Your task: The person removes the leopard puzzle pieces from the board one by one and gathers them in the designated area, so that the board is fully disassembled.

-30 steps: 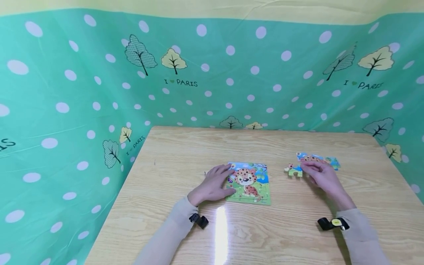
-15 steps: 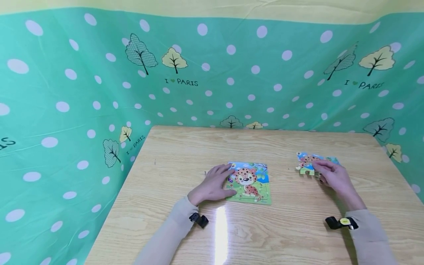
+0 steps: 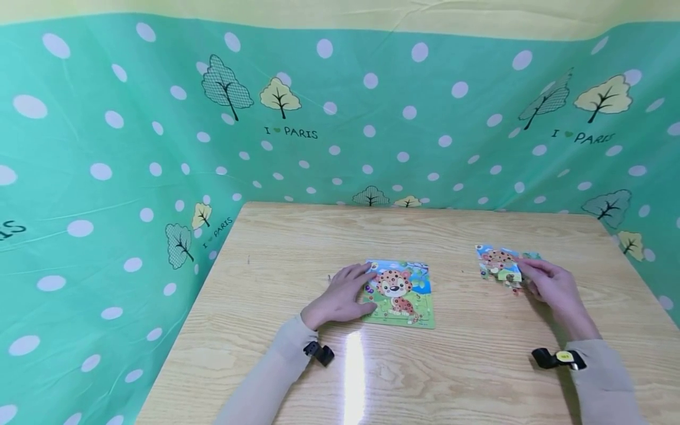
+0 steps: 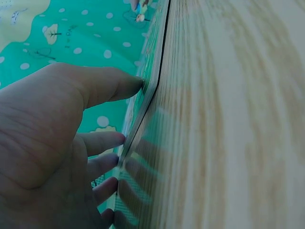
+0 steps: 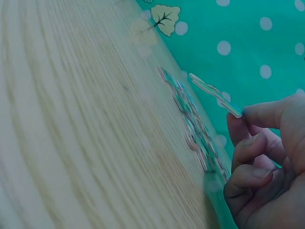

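Observation:
A square leopard picture (image 3: 406, 321) lies flat on the wooden table, left of the pieces. My left hand (image 3: 344, 297) rests on its left side with fingers spread, and the left wrist view has the thumb and fingertips along its edge. To the right lies a partly assembled leopard puzzle (image 3: 486, 255) of joined pieces. Just above it, my right hand (image 3: 552, 289) pinches a jigsaw puzzle piece (image 3: 510, 275) between thumb and finger. In the right wrist view, that piece (image 5: 217, 94) is tilted and apart from the puzzle below. The hand hides the puzzle's right part.
The wooden tabletop (image 3: 276, 265) is bounded at the back and left by a green polka-dot cloth (image 3: 297, 177). A bright light reflection (image 3: 355, 378) crosses the table's front. Black wrist cameras (image 3: 319, 353) sit on both sleeves.
My right hand has moved right with the pinched piece, from left of the partial puzzle to over its lower part. The left hand has stayed put on the leopard picture.

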The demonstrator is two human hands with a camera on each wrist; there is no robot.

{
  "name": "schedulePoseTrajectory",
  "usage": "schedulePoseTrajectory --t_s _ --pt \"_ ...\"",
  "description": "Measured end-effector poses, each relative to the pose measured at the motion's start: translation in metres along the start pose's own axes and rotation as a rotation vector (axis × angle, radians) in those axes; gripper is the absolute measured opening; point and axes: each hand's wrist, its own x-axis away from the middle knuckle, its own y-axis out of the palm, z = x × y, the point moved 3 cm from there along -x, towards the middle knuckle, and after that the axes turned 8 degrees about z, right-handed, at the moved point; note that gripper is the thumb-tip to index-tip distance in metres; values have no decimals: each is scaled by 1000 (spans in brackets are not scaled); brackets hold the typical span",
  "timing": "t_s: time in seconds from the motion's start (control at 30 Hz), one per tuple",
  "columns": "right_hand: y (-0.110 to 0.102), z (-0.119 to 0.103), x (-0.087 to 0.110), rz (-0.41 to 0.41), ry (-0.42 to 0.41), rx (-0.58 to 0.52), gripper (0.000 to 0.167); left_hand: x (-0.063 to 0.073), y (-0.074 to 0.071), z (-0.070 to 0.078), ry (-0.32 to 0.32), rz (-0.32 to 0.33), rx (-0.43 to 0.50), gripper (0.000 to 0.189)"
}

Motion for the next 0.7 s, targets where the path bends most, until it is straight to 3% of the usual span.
schedulePoseTrajectory --t_s 0.17,0.7 --pt "-8 5 -2 28 32 -76 5 0 0 0 0 -4 6 78" --pt "-37 23 -6 146 149 -75 2 1 0 0 1 -1 9 78"
